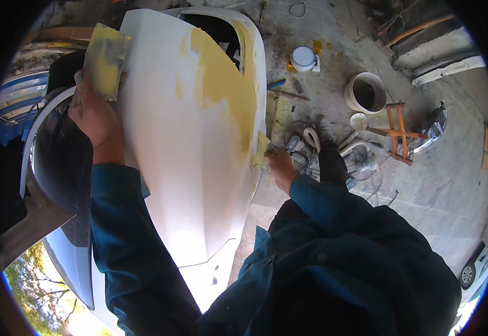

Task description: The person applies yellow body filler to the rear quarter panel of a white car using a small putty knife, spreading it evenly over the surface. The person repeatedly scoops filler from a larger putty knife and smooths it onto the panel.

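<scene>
My left hand [97,116] is closed on a flat rectangular putty board [103,61] smeared with yellow body filler. It is held up beside the left edge of a white car body panel [171,145]. Yellow filler [221,78] covers much of the panel's far right part, with uneven edges. My right hand [281,168] grips a putty spreader [261,149] coated with yellow, held at the panel's right edge. The spreader's grip end is hidden by my fingers.
To the right on the concrete floor stand a lidded white can [303,59], an open bucket [365,93] and a wooden frame [399,133]. Hoses and tools [311,140] lie near my foot. Dark car glass [59,151] curves along the left. Another car [475,266] stands far right.
</scene>
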Available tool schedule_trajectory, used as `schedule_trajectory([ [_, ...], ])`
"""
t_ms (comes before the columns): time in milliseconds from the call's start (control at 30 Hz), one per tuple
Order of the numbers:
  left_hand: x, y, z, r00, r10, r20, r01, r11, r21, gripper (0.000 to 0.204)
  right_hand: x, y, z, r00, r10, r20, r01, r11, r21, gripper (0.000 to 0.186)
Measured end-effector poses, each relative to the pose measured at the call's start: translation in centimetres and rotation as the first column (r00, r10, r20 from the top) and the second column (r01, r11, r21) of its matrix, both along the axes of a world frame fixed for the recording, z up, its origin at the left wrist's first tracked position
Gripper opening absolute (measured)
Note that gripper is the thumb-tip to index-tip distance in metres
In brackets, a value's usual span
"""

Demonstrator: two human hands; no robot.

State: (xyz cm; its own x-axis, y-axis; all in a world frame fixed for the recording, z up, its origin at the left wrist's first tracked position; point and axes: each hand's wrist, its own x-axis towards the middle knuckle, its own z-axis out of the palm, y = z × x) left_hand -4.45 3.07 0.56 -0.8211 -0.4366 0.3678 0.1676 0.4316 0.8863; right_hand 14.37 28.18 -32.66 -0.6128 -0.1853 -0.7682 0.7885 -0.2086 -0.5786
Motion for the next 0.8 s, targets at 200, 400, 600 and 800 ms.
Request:
schedule_trajectory([
  [200,0.1,-0.1,-0.1,0.997,0.043,0.060,-0.039,0.997,-0.066,0.060,-1.2,-2.9,-3.9,0.994,0.005,-0.114,0.008,0.994,0.110,0.030],
  [400,0.1,-0.5,-0.2,0.998,-0.016,0.063,0.023,0.993,-0.113,0.060,-0.7,-6.1,-2.7,0.985,0.052,-0.165,-0.019,0.980,0.197,0.030],
  [600,-0.1,-0.6,0.0,0.998,0.029,0.054,-0.027,0.999,-0.028,0.057,-0.4,0.0,-0.6,0.999,0.001,-0.046,-0.007,0.991,-0.136,0.025],
  [800,-0.2,-1.7,-0.3,0.997,0.045,0.068,-0.034,0.988,-0.151,0.062,-1.8,-3.3,-4.4,0.996,-0.042,-0.072,0.042,0.999,-0.002,0.024],
])
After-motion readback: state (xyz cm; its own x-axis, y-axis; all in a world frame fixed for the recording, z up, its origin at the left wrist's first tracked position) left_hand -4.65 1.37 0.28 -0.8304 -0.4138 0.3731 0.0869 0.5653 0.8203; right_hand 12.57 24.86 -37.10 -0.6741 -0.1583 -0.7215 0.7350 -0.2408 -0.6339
